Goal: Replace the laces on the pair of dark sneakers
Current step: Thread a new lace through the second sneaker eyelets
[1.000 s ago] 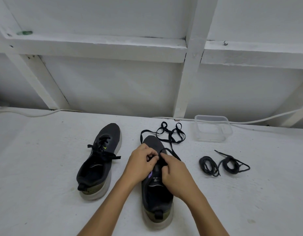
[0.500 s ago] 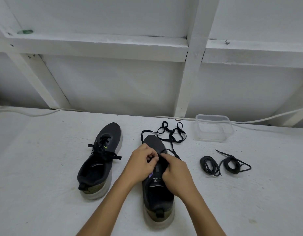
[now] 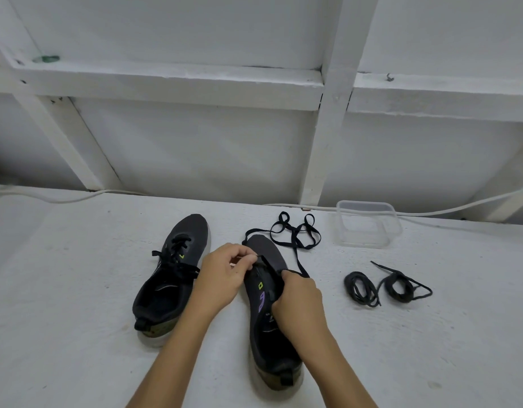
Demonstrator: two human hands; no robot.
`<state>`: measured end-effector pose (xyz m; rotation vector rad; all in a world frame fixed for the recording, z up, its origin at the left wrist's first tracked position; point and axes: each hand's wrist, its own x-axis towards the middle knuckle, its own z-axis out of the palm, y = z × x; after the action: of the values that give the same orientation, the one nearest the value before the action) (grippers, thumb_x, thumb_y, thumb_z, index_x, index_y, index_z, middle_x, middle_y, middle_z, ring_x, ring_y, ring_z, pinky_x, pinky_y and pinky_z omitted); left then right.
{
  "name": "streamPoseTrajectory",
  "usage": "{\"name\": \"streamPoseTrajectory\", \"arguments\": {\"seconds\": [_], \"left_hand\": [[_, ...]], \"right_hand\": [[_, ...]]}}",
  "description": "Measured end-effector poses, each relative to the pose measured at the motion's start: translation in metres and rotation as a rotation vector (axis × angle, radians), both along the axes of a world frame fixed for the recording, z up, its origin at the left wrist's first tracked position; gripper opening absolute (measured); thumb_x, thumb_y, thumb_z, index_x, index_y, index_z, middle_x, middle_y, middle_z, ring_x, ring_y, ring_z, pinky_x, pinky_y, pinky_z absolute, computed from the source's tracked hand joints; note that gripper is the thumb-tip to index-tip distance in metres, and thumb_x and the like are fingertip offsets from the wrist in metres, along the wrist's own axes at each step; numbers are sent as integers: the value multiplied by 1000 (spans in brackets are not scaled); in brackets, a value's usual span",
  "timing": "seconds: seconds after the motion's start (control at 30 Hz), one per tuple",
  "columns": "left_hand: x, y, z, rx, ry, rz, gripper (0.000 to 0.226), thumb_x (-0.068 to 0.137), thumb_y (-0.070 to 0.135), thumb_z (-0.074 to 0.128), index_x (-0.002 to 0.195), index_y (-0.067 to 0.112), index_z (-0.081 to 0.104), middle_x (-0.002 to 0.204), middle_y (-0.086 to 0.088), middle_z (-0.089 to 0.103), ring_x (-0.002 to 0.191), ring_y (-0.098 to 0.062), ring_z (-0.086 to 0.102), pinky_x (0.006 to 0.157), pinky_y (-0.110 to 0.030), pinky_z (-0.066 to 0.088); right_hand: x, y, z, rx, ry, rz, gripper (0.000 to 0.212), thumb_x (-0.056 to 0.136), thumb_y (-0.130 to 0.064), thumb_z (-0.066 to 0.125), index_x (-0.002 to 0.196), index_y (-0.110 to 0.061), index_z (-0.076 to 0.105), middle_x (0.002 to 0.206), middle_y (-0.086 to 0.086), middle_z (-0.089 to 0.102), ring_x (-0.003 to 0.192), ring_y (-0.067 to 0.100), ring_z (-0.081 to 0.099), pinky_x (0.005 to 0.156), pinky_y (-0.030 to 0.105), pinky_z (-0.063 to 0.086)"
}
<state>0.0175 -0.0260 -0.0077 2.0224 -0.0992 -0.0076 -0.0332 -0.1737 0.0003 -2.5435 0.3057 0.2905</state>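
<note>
At frame centre, the shoe (image 3: 269,304) lies heel toward the viewer, toe up-frame. The left hand (image 3: 225,275) pinches the lace (image 3: 295,240) at the eyelets; the right hand (image 3: 298,298) grips the tongue area, probably lace too. Loose lace trails up-right, nearer the right hand.

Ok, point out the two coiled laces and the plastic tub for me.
Left coiled lace (image 3: 361,288): head view, on its coil.
Right coiled lace (image 3: 399,287): head view, on its coil.
Clear plastic tub (image 3: 393,214): head view, right rim.

Two bare forearms, left grip (image 3: 225,270), right grip (image 3: 298,295), no sleeves, no jewellery
</note>
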Motion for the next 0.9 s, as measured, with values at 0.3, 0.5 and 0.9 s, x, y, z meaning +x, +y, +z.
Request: {"name": "streamPoseTrajectory", "arguments": {"seconds": [0.3, 0.5, 0.9], "left_hand": [[13, -2, 20, 242, 57, -198, 14, 89, 24, 73, 83, 37, 73, 89, 14, 71, 83, 3, 62, 73, -9, 46], [14, 3, 16, 99, 127, -122, 11, 83, 22, 80, 86, 30, 74, 81, 10, 74, 77, -2, 68, 73, -11, 50], [9, -6, 14, 4, 94, -28, 13, 92, 27, 71, 101, 32, 79, 99, 13, 73, 95, -2, 64, 84, -14, 46]], "right_hand": [[12, -8, 0, 133, -242, -53, 31, 95, -36, 65, 125, -31, 64, 119, -9, 58, 108, 16, 59, 78, 29, 43], [40, -20, 1, 384, -203, -19, 13, 94, -26, 69, 102, -27, 80, 90, -16, 74, 79, -5, 62, 67, 2, 40], [41, -22, -9, 654, -171, 27, 19, 95, -24, 69, 108, -30, 81, 96, -18, 77, 90, -8, 68, 79, 7, 47]]}}
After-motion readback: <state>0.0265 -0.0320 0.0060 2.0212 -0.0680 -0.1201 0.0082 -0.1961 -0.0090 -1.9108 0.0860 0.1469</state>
